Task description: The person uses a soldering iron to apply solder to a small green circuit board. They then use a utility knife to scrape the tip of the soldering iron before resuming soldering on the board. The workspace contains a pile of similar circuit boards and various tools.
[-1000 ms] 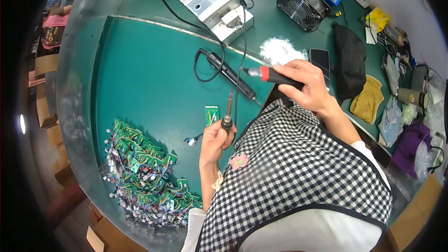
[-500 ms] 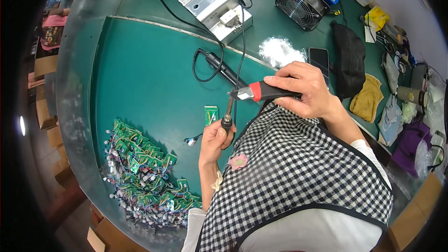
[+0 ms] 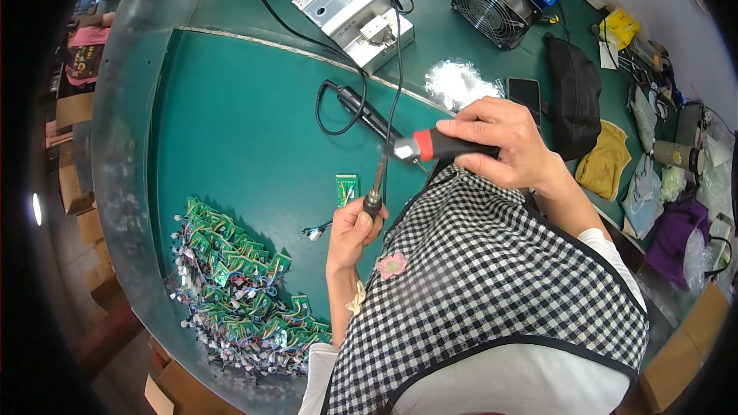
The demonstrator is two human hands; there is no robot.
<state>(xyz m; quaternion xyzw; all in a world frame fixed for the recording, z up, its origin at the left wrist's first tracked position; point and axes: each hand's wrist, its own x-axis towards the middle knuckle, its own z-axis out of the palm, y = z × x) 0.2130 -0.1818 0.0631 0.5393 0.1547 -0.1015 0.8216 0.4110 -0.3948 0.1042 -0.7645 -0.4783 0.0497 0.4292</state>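
My left hand (image 3: 354,232) is closed around the handle of a soldering iron (image 3: 375,192), its metal barrel pointing up and away from me. Gripped in my right hand (image 3: 500,138) is a black and red utility knife (image 3: 442,144). Its blade, smeared by motion, is at the upper end of the iron; whether they touch I cannot tell. Just beyond my left hand lies a green circuit board (image 3: 347,188) with wires. A small wired connector (image 3: 315,231) rests left of that hand.
A heap of wired circuit boards (image 3: 238,284) covers the near left of the green mat. A black corded tool (image 3: 365,111) lies beyond my hands. Farther back are a white-grey box (image 3: 346,11), a fan (image 3: 496,9), clear plastic pieces (image 3: 461,83), a phone (image 3: 524,94) and a black pouch (image 3: 573,100).
The knife blade has shifted slightly up at the iron's end and is now blurred. My right hand has tilted a little with it. My left hand and the iron stay nearly still.
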